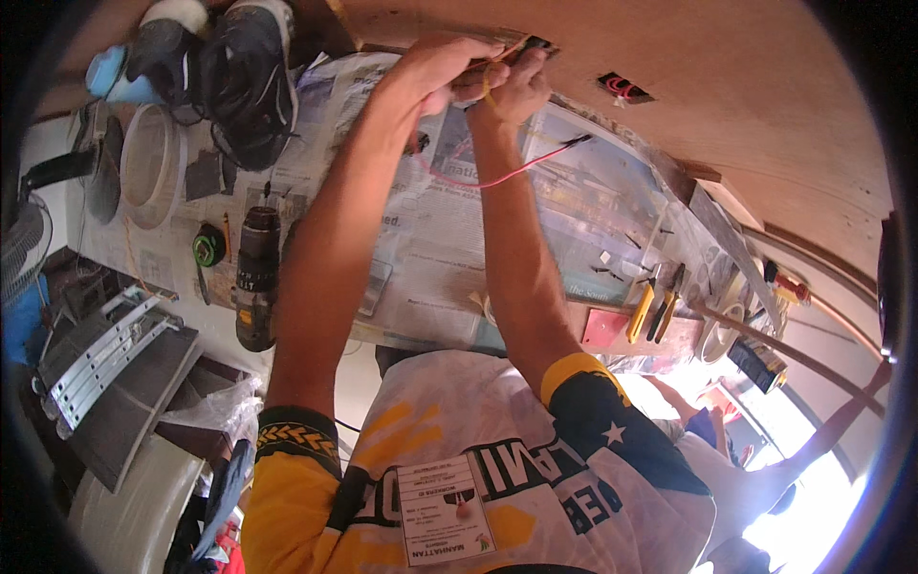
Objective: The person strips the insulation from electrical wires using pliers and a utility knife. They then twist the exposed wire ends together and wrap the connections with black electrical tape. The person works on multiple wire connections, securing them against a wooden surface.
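Both my hands are raised to the wooden panel, beside a small rectangular cutout (540, 46) with wires in it. My left hand (435, 72) is closed, its fingers pinching a thin wire near the cutout. My right hand (516, 94) is curled close against the left, also closed on wire. A thin yellow wire (490, 86) loops over the right hand. Below them, a red wire (521, 172) with a black end hangs across my right forearm. The fingertips partly hide each other. A second cutout (625, 89) with red wires lies to the right.
On the newspaper-covered surface lie a power drill (256, 277), a tape measure (207, 245), a yellow utility knife (643, 306) and pliers (666, 304). Black shoes (247, 81) stand at the far left. A folded ladder (110, 359) is lower left. Another person (746, 478) is at the right.
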